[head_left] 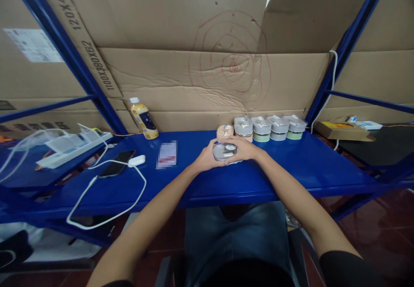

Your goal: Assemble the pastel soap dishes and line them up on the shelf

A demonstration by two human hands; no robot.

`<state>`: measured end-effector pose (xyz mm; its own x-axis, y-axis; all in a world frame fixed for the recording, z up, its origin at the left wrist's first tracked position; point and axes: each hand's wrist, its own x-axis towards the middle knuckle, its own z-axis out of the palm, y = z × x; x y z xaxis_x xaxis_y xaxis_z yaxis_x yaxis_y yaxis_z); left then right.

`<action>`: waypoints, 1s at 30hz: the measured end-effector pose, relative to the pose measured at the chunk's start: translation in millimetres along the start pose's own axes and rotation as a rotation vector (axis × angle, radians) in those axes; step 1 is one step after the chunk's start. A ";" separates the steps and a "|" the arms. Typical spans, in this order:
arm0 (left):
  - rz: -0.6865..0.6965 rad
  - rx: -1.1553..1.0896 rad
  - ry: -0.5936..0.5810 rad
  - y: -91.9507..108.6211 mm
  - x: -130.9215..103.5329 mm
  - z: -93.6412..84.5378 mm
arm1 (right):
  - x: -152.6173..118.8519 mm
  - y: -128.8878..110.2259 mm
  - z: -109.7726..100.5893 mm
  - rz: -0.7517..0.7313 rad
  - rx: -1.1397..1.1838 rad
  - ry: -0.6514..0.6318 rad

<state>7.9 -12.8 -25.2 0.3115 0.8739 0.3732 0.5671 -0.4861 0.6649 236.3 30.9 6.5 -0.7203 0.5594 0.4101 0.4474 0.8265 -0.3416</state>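
Note:
A small rounded container with a clear greyish lid [221, 152] is between my two hands, just above or on the blue table. My left hand [206, 156] wraps its left side, and my right hand [245, 149] closes over its far edge and right side. Right behind my fingers sits a peach-coloured container [224, 130]. To its right stands a row of several similar lidded containers, including one with a pinkish base [243, 126], one with a green base [261, 128] and one with a pale base [278, 127]. The underside of the held container is mostly hidden.
On the blue table [200, 190] are a yellow-labelled bottle [144, 119], a pixelated flat packet [167, 154], a dark phone [117, 163] and a white cable [142, 187]. A white power strip [76, 149] lies at the left. Cardboard [155, 71] walls the back between blue posts.

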 end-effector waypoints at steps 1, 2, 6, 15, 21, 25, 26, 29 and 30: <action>-0.011 0.008 0.002 -0.1 0.3 0.1 | 0.8 2.8 1.3 0.005 0.019 0.003; -0.022 0.017 -0.001 -0.3 0.6 0.3 | 1.4 5.6 2.8 0.013 0.038 0.006; 0.003 0.061 -0.050 -0.6 1.8 1.0 | 1.8 14.6 8.7 0.043 0.092 0.006; -0.093 0.155 0.218 10.1 -3.4 -14.3 | -10.4 26.2 -18.9 0.199 0.229 0.352; -0.365 0.142 0.561 22.9 47.4 -12.2 | -47.6 70.1 -70.6 0.510 -0.113 1.155; -0.445 0.219 0.630 34.2 89.3 12.0 | -97.5 129.9 -98.3 0.750 -0.341 1.426; -0.466 0.228 0.639 36.2 96.2 19.1 | -110.5 145.2 -103.2 0.795 -0.344 1.453; -0.509 0.235 0.643 39.1 107.2 37.9 | -141.2 183.4 -112.7 0.920 -0.204 1.439; -0.511 0.236 0.639 39.3 108.5 42.8 | -147.5 192.5 -114.6 0.944 -0.125 1.420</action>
<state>96.6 63.1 13.7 -0.4759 0.7808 0.4047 0.6872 0.0430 0.7252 489.4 114.7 -22.9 0.7695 0.3751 0.5169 0.4946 0.1621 -0.8539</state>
